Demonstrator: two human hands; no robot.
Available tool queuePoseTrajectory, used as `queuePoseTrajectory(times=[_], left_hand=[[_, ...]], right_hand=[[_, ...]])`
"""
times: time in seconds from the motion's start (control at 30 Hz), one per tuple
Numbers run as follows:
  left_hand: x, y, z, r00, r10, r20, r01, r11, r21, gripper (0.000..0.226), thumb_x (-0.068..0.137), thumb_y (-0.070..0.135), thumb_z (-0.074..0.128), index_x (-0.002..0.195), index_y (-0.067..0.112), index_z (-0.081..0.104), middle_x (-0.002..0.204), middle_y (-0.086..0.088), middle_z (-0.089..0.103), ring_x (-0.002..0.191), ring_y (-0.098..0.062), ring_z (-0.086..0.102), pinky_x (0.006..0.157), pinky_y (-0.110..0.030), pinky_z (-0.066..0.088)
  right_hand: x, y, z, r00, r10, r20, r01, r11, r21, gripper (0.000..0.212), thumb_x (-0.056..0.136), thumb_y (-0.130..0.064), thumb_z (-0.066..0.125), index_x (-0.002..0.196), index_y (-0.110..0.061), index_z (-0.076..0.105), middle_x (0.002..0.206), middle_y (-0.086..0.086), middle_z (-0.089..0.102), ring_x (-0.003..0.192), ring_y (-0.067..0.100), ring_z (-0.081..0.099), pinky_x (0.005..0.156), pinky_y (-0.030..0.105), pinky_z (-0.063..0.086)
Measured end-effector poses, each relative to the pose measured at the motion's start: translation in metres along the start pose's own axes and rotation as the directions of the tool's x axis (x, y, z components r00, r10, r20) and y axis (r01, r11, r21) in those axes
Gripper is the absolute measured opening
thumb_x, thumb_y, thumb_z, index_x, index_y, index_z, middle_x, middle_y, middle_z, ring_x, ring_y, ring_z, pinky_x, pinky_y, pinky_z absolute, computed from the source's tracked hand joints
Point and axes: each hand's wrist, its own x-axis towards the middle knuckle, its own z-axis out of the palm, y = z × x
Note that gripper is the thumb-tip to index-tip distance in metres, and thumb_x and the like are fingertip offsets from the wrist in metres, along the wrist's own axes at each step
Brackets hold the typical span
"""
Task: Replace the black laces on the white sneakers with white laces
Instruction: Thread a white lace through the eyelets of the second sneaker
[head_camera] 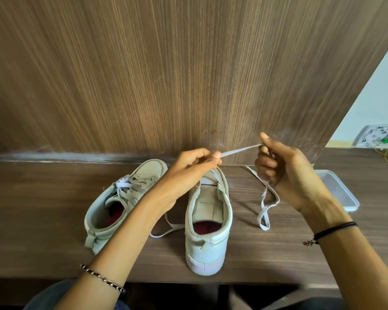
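Two white sneakers stand on a dark wooden table, toes toward the wall. The left sneaker (119,198) carries a white lace through its eyelets. The right sneaker (207,222) has open eyelets, and a white lace (241,150) runs taut above its toe between both hands. My left hand (188,173) pinches one part of that lace over the right sneaker. My right hand (287,173) grips the lace further along, and its free end loops down onto the table (264,211). Another stretch of lace lies between the shoes (166,229). No black lace is visible.
A clear plastic lid or tray (343,195) lies flat at the right, just behind my right wrist. A wood-grain wall panel (188,74) rises directly behind the shoes. A white socket board with wires (381,137) sits far right. The table's front edge (211,281) runs below the shoes.
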Motion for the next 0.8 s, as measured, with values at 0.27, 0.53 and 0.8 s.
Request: queuePoseTrajectory(times=[0.27, 0.53, 0.8], left_hand=[[0.005, -0.018, -0.019, 0.978, -0.039, -0.203, 0.093, 0.961, 0.261, 0.017, 0.102, 0.024, 0.057, 0.097, 0.031, 0.071, 0.102, 0.008, 0.073, 0.103, -0.009, 0.066, 0.086, -0.021, 0.053], [-0.014, -0.018, -0.025, 0.95, -0.27, -0.157, 0.312, 0.803, 0.508, 0.046, 0.102, 0.043, 0.054, 0.07, 0.01, 0.054, 0.055, 0.006, 0.044, 0.058, -0.014, 0.044, 0.06, -0.031, 0.031], [-0.019, 0.031, -0.042, 0.945, -0.237, -0.225, 0.268, 0.956, 0.12, 0.039, 0.104, 0.027, 0.055, 0.068, 0.013, 0.051, 0.045, 0.008, 0.04, 0.043, -0.009, 0.043, 0.053, -0.023, 0.035]], right_hand=[[0.001, 0.009, 0.001, 0.997, -0.08, -0.021, 0.07, 0.953, -0.294, 0.031, 0.097, -0.041, 0.066, 0.077, -0.017, 0.064, 0.058, -0.005, 0.035, 0.052, 0.011, 0.026, 0.051, 0.024, 0.019], [-0.003, 0.01, 0.005, 0.997, -0.073, -0.011, 0.065, 0.942, -0.328, 0.033, 0.094, -0.047, 0.069, 0.078, -0.019, 0.07, 0.059, -0.005, 0.038, 0.051, 0.009, 0.029, 0.052, 0.021, 0.026], [-0.016, -0.011, 0.017, 0.998, -0.033, 0.056, 0.051, 0.926, -0.374, 0.033, 0.096, -0.043, 0.067, 0.086, -0.012, 0.073, 0.061, -0.003, 0.041, 0.053, 0.012, 0.031, 0.054, 0.024, 0.027]])
